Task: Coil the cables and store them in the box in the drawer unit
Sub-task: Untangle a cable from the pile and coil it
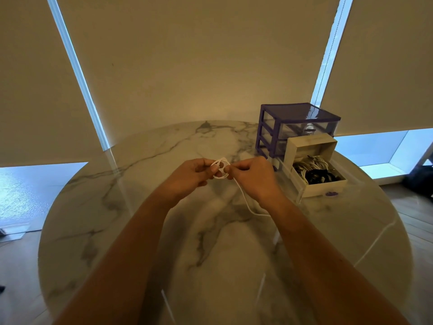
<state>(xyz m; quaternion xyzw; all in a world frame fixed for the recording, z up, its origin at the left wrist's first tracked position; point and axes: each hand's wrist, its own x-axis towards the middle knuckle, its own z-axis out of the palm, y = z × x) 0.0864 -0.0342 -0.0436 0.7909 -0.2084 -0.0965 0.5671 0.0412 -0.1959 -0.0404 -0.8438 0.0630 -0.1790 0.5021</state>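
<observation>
Above the middle of the round marble table (pixel 140 231) my two hands hold a thin white cable (pixel 220 170) wound into a small coil. My left hand (pixel 189 174) pinches the coil's left side. My right hand (pixel 253 177) pinches its right side, and the cable's loose tail runs down under that wrist onto the table. At the back right stands a purple-framed clear drawer unit (pixel 297 123) with its bottom drawer (pixel 300 191) pulled out. A white box (pixel 323 186) sits in that drawer, lid tipped up, with several coiled white and black cables inside.
Closed roller blinds (pixel 187 66) hang right behind the table. The table's front edge curves round near my forearms. Wooden floor (pixel 414 221) shows at the right, with a dark object by the window.
</observation>
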